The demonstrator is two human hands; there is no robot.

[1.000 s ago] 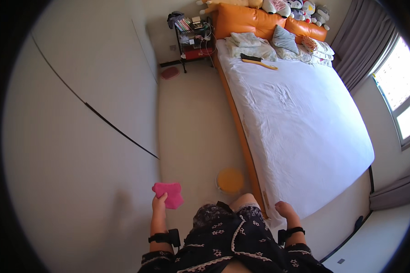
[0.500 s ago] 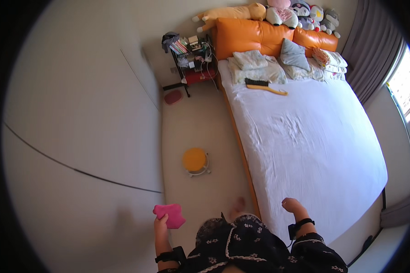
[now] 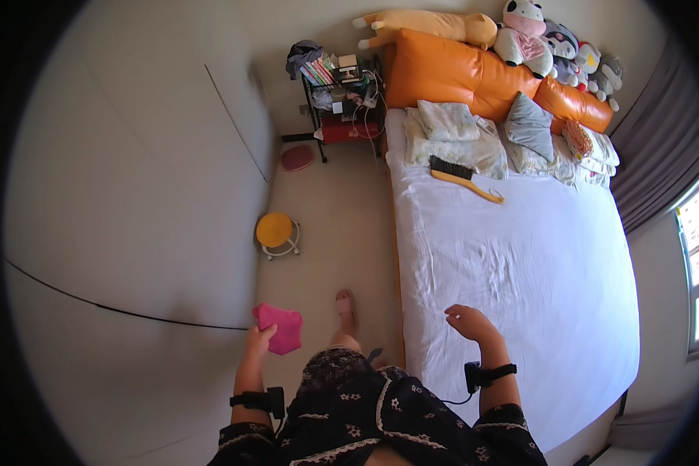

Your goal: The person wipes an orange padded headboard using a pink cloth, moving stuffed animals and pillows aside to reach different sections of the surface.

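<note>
My left hand point(image 3: 261, 339) is closed on a bright pink cloth point(image 3: 282, 328), thumb on top, held out in front of the pale wall panels. My right hand point(image 3: 474, 324) hovers above the near left part of the bed point(image 3: 520, 264). Its fingers are loosely bent and slightly apart, with nothing visible in them. The bed has a wrinkled white sheet. Toward its head lies a bed brush point(image 3: 466, 185) with dark bristles and a curved yellow wooden handle, well beyond my right hand.
A yellow round stool point(image 3: 275, 231) on casters stands by the wall. Farther off are a red mat point(image 3: 297, 158) and a cluttered black shelf cart point(image 3: 342, 101). Pillows point(image 3: 448, 122) and a grey cushion point(image 3: 529, 128) lie below the orange headboard point(image 3: 443, 70), which has plush toys on top.
My view has moved forward and turned, so the stool sits farther left and the bed brush appears closer. A slippered foot has come forward. My left hand still grips the pink cloth.
</note>
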